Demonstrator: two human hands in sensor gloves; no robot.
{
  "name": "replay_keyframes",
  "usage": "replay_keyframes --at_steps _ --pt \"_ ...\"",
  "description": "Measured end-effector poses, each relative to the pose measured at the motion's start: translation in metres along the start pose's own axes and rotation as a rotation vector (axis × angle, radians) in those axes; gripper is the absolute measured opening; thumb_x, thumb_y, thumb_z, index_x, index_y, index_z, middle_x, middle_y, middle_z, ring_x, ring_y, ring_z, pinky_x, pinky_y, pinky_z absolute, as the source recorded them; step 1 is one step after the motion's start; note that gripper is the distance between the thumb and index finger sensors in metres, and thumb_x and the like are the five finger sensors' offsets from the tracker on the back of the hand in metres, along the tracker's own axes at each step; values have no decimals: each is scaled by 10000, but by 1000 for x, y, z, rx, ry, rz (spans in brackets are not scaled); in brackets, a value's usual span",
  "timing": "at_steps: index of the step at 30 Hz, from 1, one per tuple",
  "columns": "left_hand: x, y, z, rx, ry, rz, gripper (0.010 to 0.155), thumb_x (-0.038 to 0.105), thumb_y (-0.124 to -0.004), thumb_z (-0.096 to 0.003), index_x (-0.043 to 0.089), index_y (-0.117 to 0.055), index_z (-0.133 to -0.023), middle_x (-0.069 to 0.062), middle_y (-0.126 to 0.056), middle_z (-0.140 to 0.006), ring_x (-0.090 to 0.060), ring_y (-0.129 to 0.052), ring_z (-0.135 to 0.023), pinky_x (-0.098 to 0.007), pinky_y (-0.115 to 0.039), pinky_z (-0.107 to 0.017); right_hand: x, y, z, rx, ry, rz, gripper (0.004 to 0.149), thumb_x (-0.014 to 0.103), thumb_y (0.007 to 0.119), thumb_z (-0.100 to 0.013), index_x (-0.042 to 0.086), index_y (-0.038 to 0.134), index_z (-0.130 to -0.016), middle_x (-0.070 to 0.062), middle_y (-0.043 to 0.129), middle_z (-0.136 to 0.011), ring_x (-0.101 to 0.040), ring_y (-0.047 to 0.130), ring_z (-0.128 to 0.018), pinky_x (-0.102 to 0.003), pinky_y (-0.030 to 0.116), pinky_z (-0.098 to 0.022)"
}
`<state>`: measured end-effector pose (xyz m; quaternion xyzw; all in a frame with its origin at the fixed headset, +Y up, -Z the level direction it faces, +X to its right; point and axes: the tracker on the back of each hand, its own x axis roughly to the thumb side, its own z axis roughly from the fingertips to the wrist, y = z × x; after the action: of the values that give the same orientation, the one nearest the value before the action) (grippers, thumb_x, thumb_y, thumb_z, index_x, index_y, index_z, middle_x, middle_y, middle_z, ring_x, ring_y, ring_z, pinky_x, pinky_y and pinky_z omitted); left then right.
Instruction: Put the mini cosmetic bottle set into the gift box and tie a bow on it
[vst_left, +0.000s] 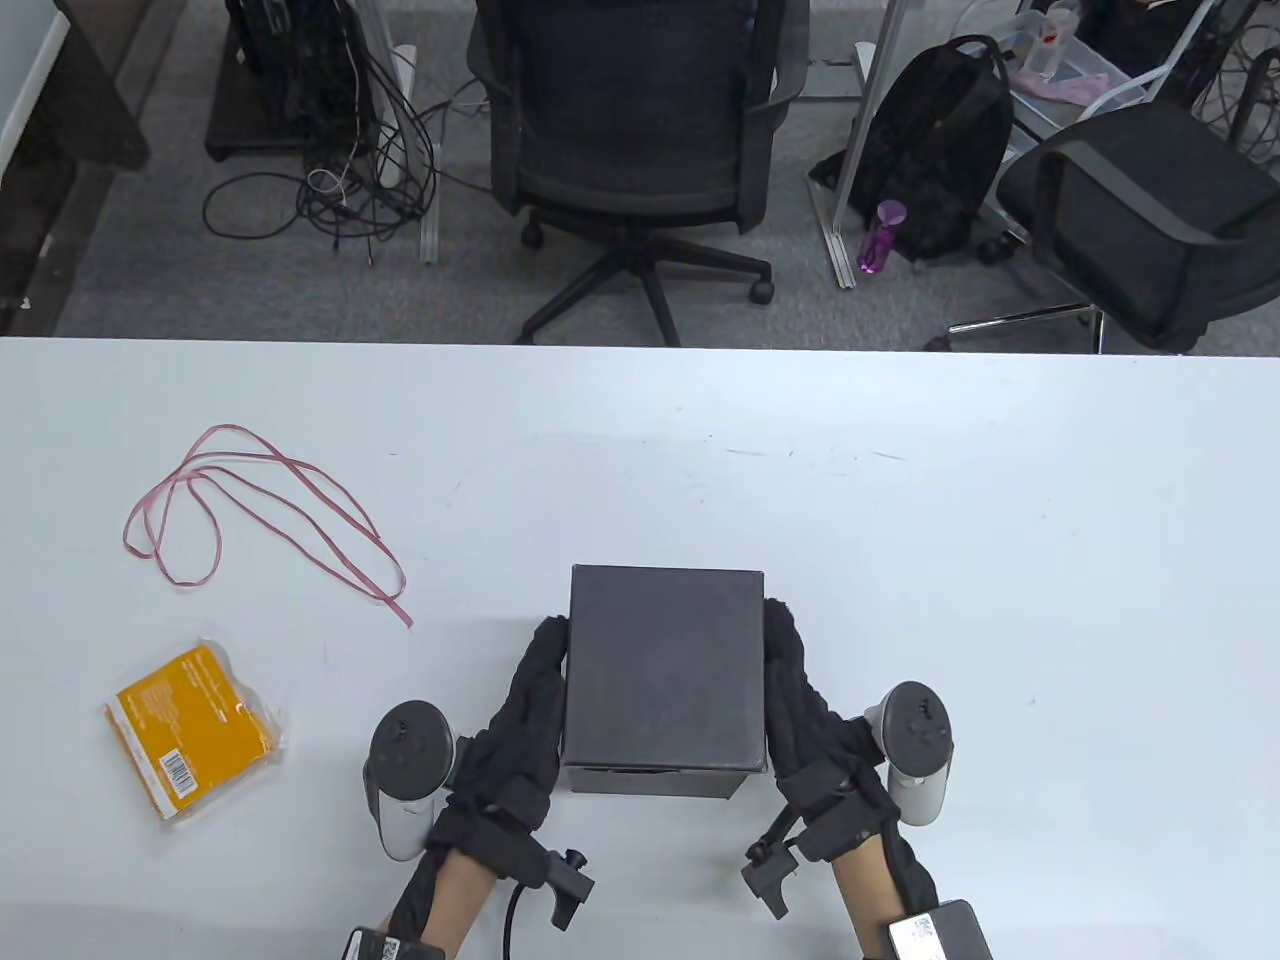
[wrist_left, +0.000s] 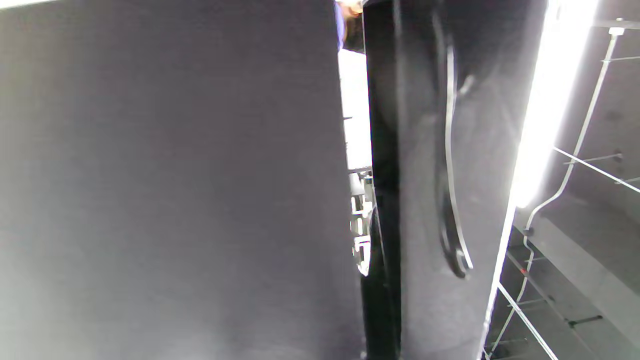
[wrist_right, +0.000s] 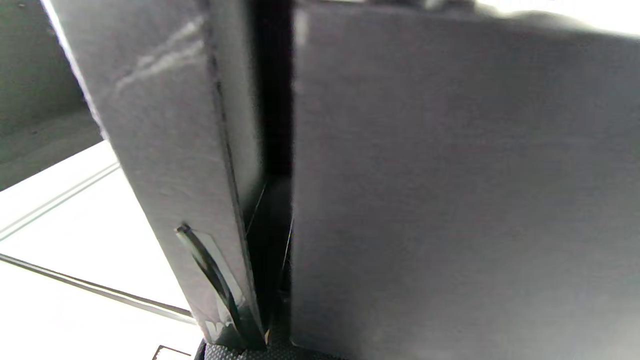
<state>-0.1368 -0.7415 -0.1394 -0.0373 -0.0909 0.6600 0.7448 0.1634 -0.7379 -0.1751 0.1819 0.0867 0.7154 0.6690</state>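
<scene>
Left hand (vst_left: 520, 715) and right hand (vst_left: 810, 715) press straight fingers flat against gift box (vst_left: 665, 680) sides; nothing gripped. Lift the lid evenly; the packet (vst_left: 192, 730) and ribbon (vst_left: 260, 515) wait apart.

— Wide white table (vst_left: 900, 480), lightly scuffed. Anything on it?
— Square black cardboard gift box (vst_left: 664, 680) near the front edge; looped thin pink ribbon (vst_left: 262, 510) far left; orange plastic-wrapped packet (vst_left: 193, 732) just below.

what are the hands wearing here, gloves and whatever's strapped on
Both the left hand and right hand wear black knit gloves with black wrist straps. A grey-white, dark-topped tracker sits beside each: left tracker, right tracker. Small black brackets stick out at both wrists, with a black cable at the left.
</scene>
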Motion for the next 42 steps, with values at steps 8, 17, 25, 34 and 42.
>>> replay_keyframes --at_steps 8,17,25,34,42 --pt "28 1 4 11 -147 -57 610 503 -378 -628 304 -294 -1199 -301 -270 -1202 -644 -328 -1070 -786 -482 -704 38 -4 10 -157 -183 218 848 537 371 -556 -72 257 -1135 -403 383 -1089 -641 432 -897 -759 478 -592" --pt "35 1 7 39 -196 -83 617 505 -378 -626 290 -302 -1199 -299 -289 -1202 -645 -332 -1068 -788 -483 -701 47 -8 12 -127 -173 120 752 506 488 -620 -129 624 -1001 -177 954 -688 -266 1009 -392 -357 890 -266" --pt "34 -2 7 40 -206 -122 614 509 -374 -623 305 -294 -1197 -299 -297 -1202 -644 -343 -1068 -788 -486 -699 41 2 7 151 -113 11 872 511 548 -653 -183 237 -1080 -304 818 -884 -287 1014 -428 -351 907 -271" --pt "31 0 7 43 -196 -118 621 523 -371 -617 314 -310 -1198 -294 -310 -1204 -637 -360 -1072 -787 -490 -700 29 7 1 364 -49 -265 890 437 675 -657 101 -6 -1120 -333 626 -1049 -383 974 -528 -385 912 -343" --pt "21 9 3 83 -163 -185 626 524 -399 -616 302 -337 -1198 -290 -318 -1203 -631 -370 -1074 -785 -494 -702 35 -7 3 271 -150 -182 686 379 743 -618 136 369 -1139 -159 780 -958 -461 885 -636 -471 840 -447"
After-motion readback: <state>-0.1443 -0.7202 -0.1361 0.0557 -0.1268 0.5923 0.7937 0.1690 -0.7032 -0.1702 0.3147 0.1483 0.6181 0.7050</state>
